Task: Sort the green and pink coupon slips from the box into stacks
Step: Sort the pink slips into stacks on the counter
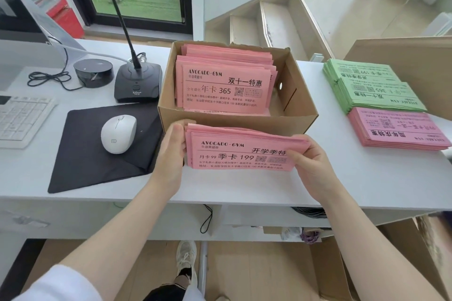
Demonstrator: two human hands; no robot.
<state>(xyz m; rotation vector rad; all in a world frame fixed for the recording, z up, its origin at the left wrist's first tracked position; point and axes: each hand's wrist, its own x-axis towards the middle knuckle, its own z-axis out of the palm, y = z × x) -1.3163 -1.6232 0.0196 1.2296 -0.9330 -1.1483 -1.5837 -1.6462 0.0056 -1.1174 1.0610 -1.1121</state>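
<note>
You're at a gym reception desk: white counter (244,188), keyboard (22,117), mouse (119,133) on black pad (80,159), gooseneck desk microphone (138,83), and pink coupon slips (225,90) printed "AVOCADO·GYM".

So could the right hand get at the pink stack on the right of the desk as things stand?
Probably not at once: the right hand and the left hand both grip a bundle of pink slips. The desk between it and the pink stack looks bare, so once freed it likely could.
</note>
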